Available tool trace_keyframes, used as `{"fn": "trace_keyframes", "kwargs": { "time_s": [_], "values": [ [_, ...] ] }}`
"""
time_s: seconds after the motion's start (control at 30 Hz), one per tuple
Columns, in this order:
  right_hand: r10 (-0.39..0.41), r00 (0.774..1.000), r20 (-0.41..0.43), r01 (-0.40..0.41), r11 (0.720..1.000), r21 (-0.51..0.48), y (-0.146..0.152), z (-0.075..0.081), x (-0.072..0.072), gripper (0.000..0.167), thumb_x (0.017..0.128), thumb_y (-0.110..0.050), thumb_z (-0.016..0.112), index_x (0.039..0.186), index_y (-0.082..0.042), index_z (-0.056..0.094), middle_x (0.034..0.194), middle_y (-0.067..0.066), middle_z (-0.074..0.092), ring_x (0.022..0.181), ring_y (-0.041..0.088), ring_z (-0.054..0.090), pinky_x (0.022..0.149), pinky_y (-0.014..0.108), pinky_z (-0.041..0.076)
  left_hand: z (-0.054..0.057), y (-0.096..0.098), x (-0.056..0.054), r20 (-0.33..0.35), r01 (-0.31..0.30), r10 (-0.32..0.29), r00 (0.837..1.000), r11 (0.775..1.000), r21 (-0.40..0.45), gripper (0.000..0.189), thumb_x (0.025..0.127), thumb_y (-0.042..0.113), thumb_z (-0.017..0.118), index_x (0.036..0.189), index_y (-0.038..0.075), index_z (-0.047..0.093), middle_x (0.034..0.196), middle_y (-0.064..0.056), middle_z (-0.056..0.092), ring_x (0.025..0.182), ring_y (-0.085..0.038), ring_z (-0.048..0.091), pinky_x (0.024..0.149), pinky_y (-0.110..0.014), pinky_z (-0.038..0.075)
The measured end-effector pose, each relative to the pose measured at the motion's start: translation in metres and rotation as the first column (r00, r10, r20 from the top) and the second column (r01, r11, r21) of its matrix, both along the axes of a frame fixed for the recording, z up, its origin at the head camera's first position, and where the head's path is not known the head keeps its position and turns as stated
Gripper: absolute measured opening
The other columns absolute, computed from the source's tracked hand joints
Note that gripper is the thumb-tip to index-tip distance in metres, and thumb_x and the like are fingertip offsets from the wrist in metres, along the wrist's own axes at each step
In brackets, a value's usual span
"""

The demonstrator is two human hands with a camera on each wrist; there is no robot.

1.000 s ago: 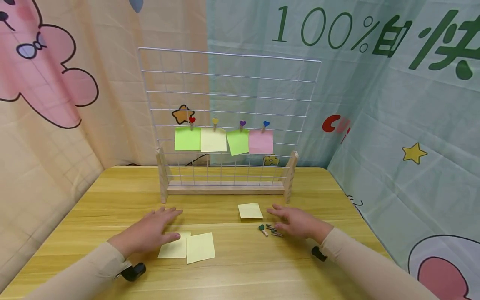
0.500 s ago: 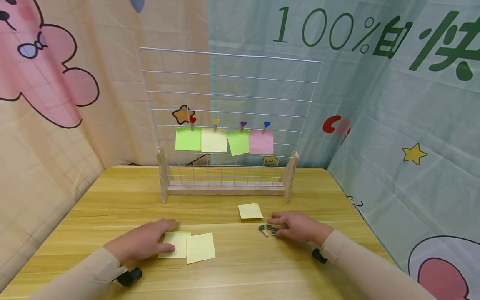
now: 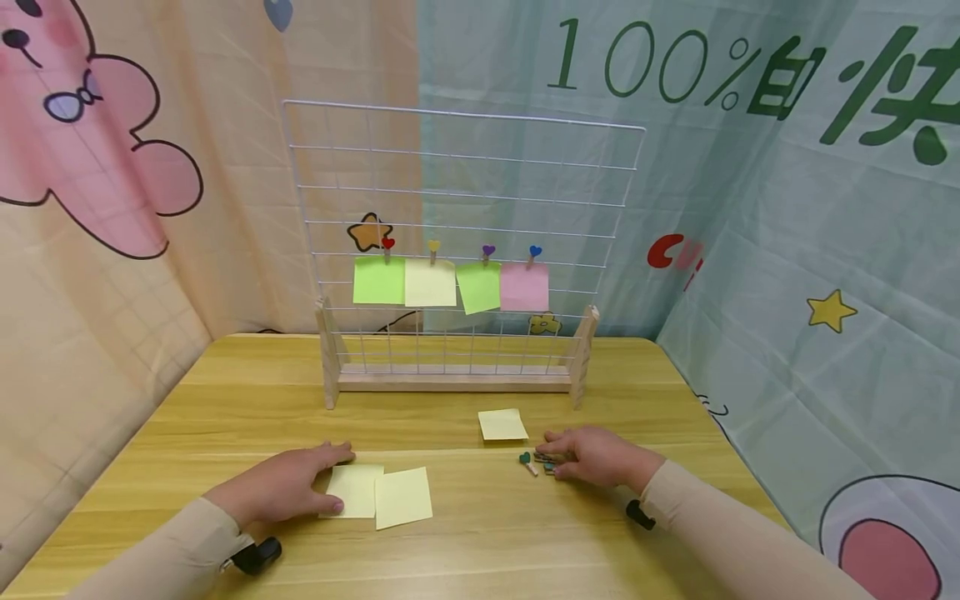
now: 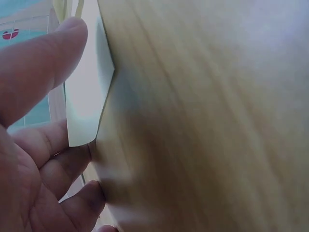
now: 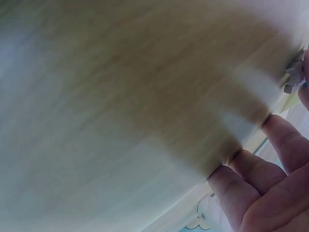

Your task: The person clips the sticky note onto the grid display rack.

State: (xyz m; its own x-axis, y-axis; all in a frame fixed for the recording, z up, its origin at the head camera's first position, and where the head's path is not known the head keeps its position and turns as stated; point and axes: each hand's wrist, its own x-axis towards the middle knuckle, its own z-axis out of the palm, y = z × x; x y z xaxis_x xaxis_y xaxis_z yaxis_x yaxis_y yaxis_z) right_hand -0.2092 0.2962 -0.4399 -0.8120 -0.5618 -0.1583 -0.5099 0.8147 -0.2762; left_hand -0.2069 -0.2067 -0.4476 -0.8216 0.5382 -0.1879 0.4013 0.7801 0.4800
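Note:
My left hand [image 3: 281, 486] rests at the left yellow sticky note [image 3: 356, 490], thumb over its near-left edge and fingertips down by its far-left corner. In the left wrist view the thumb [image 4: 72, 43] lies over the note [image 4: 89, 87], apart from the fingers. A second yellow note [image 3: 403, 498] lies beside it. My right hand [image 3: 596, 457] pinches at small clothespins [image 3: 543, 457] with thumb and forefinger; in its wrist view one clothespin [image 5: 293, 75] shows at the fingertips, the other fingers touching the table. A green heart clothespin [image 3: 528, 463] lies just left of it.
A white wire grid [image 3: 465, 193] stands in a wooden base [image 3: 453, 382] at the back. Clipped on it are green, yellow, green and pink notes [image 3: 524, 287]. Another yellow note [image 3: 502, 425] lies before the base. Printed curtains [image 3: 795, 208] surround the wooden table [image 3: 480, 558].
My left hand has lowered and drawn back slightly onto the left note. The right fingers have closed in on the clothespins, which have turned so that green shows.

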Motion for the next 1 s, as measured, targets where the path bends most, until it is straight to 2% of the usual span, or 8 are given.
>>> {"fn": "trace_keyframes", "kwargs": {
  "time_s": [0.53,1.0],
  "values": [
    [0.014,1.0,0.012,-0.014,1.0,0.009,-0.0016,0.0032,-0.0002,0.045,0.101,-0.029,0.071,0.146,-0.023,0.065,0.154,0.016,0.057,0.141,0.046,0.055,0.114,0.063,0.044,0.0004,0.0031,0.0052,-0.033,0.006,-0.005,0.999,1.0,0.005,0.082,0.086,0.051,0.084,0.153,0.011,0.055,0.162,-0.014,0.049,0.15,-0.049,0.041,0.116,-0.068,0.037],
    [0.027,1.0,0.002,-0.027,1.0,0.016,-0.0017,0.0024,-0.0026,0.045,0.101,-0.029,0.07,0.146,-0.022,0.065,0.153,0.015,0.059,0.139,0.042,0.058,0.113,0.061,0.046,-0.0018,0.0008,0.0053,0.011,-0.023,0.023,1.0,1.0,0.014,0.084,0.085,0.051,0.084,0.154,0.014,0.054,0.164,-0.014,0.046,0.153,-0.047,0.038,0.119,-0.068,0.034]
  ]
}}
